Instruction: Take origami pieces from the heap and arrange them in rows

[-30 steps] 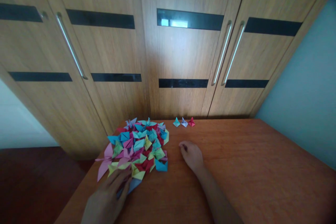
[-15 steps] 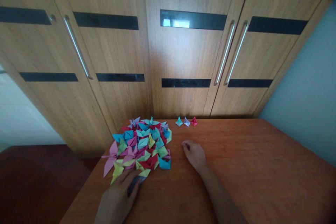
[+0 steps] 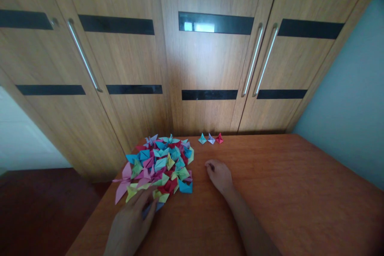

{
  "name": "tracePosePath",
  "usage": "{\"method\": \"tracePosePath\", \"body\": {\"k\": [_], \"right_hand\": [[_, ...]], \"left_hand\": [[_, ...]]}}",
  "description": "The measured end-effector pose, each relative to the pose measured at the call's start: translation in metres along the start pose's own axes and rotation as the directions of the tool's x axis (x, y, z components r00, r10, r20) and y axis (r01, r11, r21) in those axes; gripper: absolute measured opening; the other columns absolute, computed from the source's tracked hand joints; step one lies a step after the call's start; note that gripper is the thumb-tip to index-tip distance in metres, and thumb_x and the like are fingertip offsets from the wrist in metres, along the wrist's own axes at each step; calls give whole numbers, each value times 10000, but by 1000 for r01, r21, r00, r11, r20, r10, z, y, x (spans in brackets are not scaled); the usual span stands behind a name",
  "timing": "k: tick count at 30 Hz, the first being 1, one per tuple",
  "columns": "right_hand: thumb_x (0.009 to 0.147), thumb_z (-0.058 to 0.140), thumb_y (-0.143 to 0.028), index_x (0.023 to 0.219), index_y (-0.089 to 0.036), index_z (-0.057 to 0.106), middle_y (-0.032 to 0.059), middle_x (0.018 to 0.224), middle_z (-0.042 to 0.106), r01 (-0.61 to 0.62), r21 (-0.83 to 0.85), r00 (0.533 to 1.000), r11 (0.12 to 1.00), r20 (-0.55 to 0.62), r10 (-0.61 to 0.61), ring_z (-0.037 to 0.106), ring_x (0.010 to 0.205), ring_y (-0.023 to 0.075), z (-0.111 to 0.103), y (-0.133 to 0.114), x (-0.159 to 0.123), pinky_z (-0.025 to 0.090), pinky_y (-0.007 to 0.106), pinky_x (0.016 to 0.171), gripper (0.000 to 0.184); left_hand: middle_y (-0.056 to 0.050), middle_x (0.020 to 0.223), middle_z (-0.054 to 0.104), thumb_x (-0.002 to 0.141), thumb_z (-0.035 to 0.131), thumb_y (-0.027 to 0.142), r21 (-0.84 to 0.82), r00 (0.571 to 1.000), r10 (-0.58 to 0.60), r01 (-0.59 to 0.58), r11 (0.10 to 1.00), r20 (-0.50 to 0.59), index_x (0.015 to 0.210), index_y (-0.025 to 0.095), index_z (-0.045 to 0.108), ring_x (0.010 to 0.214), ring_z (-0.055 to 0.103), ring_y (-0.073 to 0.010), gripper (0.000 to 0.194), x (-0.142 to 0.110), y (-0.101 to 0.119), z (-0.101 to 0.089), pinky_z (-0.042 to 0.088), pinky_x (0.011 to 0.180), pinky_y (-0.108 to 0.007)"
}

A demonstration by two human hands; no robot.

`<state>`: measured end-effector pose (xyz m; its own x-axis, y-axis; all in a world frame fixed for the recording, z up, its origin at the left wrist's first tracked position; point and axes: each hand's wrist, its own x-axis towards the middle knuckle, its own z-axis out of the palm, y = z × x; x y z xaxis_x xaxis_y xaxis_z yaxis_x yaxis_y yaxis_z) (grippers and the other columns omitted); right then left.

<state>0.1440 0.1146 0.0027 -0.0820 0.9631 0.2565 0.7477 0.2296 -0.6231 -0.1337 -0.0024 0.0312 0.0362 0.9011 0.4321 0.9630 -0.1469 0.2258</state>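
Closest to me, my left hand (image 3: 130, 220) reaches over the near edge of the pile, its thumb and fingers spread around a bluish paper (image 3: 159, 207); I cannot tell whether I am pinching it or only touching it. That paper lies partly under my fingers, beside a yellow-green one. A little farther out, my right hand (image 3: 220, 176) rests on the wooden table (image 3: 276, 192), its fingers curled into a loose fist with nothing showing in it.

The pile of folded papers (image 3: 161, 163) spreads over the left part of the table, beyond my left fingers and apart from my right hand. It mixes pink, red, blue, teal, green and yellow pieces, and a large pink paper (image 3: 122, 183) sticks out on its left side.

Near the far edge, three small pieces sit in a row: teal (image 3: 202, 139), lavender (image 3: 211, 139), then red (image 3: 219, 139). Behind the table stands a wooden wardrobe (image 3: 207, 116) with metal handles and dark strips.
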Motion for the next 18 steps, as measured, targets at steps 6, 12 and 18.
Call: {"method": "tracePosePath", "body": {"k": [6,12,18], "right_hand": [[819,448,-186,857,-243,664,6,917,685,-2,4,1000,1000,-5,2,601,870,153,1,1,1,408,229,775,226],[821,461,-181,849,-248,670,9,922,688,-14,17,1000,1000,-1,14,604,885,158,-1,-1,0,412,241,788,221],[826,496,-289,841,-214,670,24,812,670,-58,350,998,935,-1,62,595,765,161,-3,-5,5,433,255,704,190]], "left_hand": [[-26,1002,665,852,447,376,-51,994,-19,25,998,105,1004,251,632,861,644,-189,270,22,13,-10,510,702,-268],[-10,860,679,848,478,395,-173,997,46,-33,984,68,864,245,659,735,633,-164,236,22,6,-6,499,663,-239],[0,836,694,817,523,440,-273,999,-33,23,962,-31,877,236,664,605,604,-133,255,26,10,-10,489,563,-213]]}}
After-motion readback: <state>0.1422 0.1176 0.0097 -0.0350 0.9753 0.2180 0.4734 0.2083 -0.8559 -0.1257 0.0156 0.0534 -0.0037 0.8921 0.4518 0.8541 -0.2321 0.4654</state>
